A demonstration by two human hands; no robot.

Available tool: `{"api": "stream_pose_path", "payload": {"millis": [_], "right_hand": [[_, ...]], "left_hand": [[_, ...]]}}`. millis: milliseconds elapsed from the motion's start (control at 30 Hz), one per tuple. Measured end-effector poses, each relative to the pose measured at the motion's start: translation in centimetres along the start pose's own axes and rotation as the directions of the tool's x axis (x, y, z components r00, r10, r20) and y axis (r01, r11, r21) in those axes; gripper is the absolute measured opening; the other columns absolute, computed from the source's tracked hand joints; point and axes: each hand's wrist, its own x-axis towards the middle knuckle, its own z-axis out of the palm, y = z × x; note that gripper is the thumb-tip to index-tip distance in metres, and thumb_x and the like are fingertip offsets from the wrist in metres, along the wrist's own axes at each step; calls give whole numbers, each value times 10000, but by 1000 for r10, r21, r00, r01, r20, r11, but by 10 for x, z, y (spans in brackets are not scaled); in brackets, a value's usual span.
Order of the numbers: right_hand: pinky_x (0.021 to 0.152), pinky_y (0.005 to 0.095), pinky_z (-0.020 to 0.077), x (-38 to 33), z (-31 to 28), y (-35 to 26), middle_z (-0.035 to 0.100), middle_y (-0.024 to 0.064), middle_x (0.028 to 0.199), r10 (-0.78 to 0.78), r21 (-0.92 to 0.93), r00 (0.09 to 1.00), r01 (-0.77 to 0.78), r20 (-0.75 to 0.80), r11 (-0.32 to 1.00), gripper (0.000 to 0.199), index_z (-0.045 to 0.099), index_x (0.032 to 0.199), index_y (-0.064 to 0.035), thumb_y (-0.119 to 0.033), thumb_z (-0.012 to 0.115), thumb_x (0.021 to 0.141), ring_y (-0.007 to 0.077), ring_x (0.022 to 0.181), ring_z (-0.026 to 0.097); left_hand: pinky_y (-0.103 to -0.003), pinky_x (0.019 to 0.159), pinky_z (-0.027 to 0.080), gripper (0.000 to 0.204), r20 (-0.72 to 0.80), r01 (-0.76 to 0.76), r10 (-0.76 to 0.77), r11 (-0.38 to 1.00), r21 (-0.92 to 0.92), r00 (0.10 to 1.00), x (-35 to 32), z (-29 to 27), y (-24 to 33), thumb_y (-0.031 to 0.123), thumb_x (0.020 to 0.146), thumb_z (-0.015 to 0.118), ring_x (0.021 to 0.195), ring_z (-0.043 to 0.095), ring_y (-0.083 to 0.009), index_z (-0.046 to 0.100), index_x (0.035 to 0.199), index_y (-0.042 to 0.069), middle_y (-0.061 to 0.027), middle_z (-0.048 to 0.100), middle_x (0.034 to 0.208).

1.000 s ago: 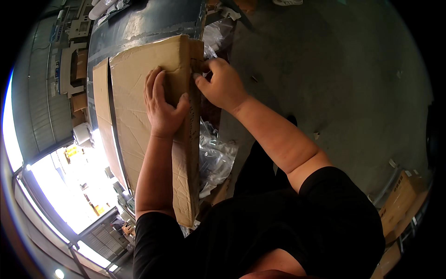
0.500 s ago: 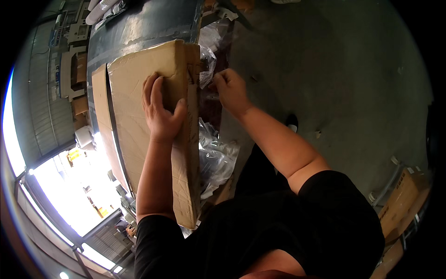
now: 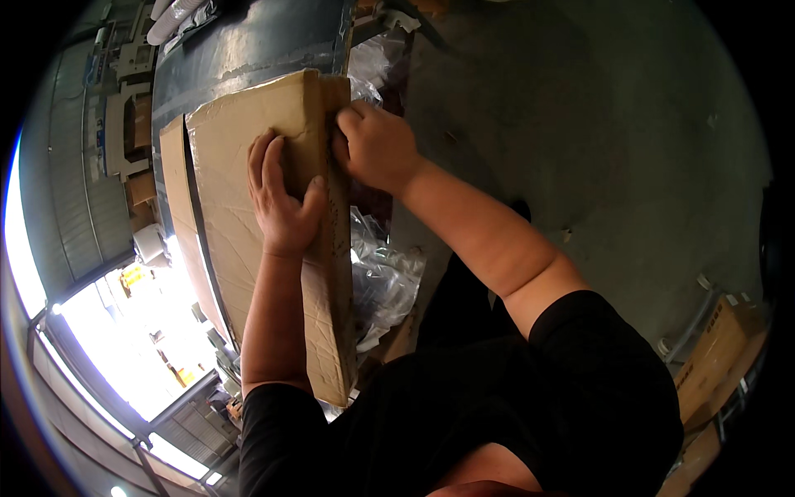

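A large brown cardboard box (image 3: 228, 166) stands in front of me, its long edge running from the top centre down toward my chest. My left hand (image 3: 281, 195) lies flat on the box's broad face, thumb hooked over the edge. My right hand (image 3: 377, 145) is closed on the box's upper right corner, fingers curled against the narrow side. A second cardboard sheet (image 3: 178, 224) sits just behind the box on the left.
Crumpled clear plastic wrap (image 3: 385, 277) lies beside the box below my right forearm. A dark blue surface (image 3: 240, 50) runs behind the box. Grey concrete floor (image 3: 596, 141) spreads to the right, with cardboard boxes (image 3: 716, 348) at the lower right. A bright doorway (image 3: 108, 331) glares at left.
My right hand left the box's corner, reached toward the plastic behind it, and has come back to grip the upper right corner. My left hand has stayed flat on the box.
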Motion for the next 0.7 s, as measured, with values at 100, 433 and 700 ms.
{"api": "stream_pose_path", "payload": {"millis": [100, 433, 700], "right_hand": [[740, 480, 508, 0, 6, 9, 614, 178, 889, 57, 77, 998, -58, 20, 995, 134, 582, 860, -15, -146, 605, 849, 406, 842, 616], [760, 474, 472, -3, 13, 9, 596, 198, 864, 216, 337, 972, -175, -89, 925, 199, 594, 859, 0, -193, 602, 905, 417, 860, 576], [729, 464, 484, 3, 21, 35, 593, 205, 860, 81, 261, 996, -67, -44, 963, 257, 611, 872, 5, -236, 582, 954, 399, 807, 596]], "left_hand": [[-498, 1120, 338, 685, 5, 2, -2, 1000, 6, 1000, 0, -1, 0, 160, 699, 711, 1330, 426, -415, 489, 1325, -3, -210, 481, 1395], [-499, 1123, 331, 678, 12, 25, -26, 1000, 2, 1000, -1, -1, 0, 164, 701, 706, 1334, 415, -416, 490, 1322, -3, -207, 473, 1402], [-496, 1116, 339, 672, 16, 10, -10, 1000, -12, 1000, 0, 0, 0, 140, 704, 701, 1332, 413, -422, 484, 1322, -12, -212, 470, 1399]]}}
